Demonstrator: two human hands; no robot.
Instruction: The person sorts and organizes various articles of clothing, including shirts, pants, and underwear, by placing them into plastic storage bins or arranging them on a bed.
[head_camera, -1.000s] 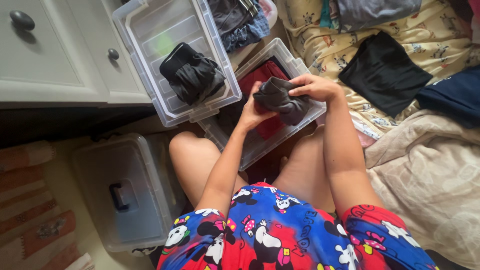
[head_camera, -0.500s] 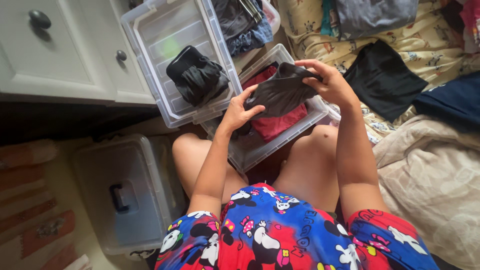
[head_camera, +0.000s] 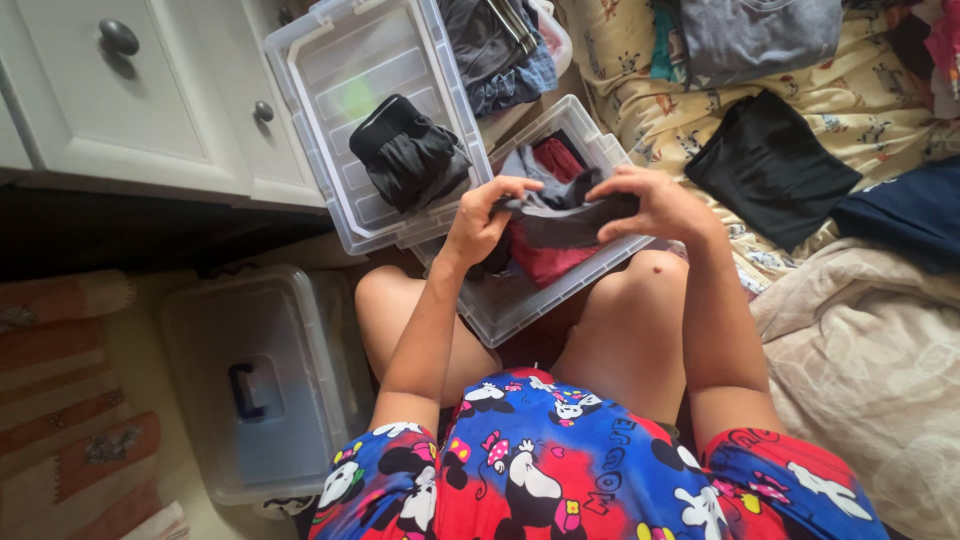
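My left hand (head_camera: 487, 215) and my right hand (head_camera: 645, 203) both grip a dark grey garment (head_camera: 570, 215), stretched between them above a clear plastic bin (head_camera: 520, 310). Red and grey clothes (head_camera: 545, 262) lie inside that bin. Just left of it, a clear lid (head_camera: 330, 90) rests tilted against a white cabinet, with a rolled black garment (head_camera: 408, 155) on it. My bare knees flank the bin, and patterned blue and red shorts (head_camera: 560, 470) fill the bottom of the view.
A white cabinet with dark knobs (head_camera: 120, 37) stands at upper left. A closed clear box with a dark handle (head_camera: 262, 385) sits lower left beside a striped rug (head_camera: 60, 400). On the right, a bed holds a black folded shirt (head_camera: 770, 165), a navy garment (head_camera: 905, 210) and a beige blanket (head_camera: 870, 360).
The dark garment was bunched over the bin in both hands; it has been lifted, then spread out between them. My hands have moved apart along it.
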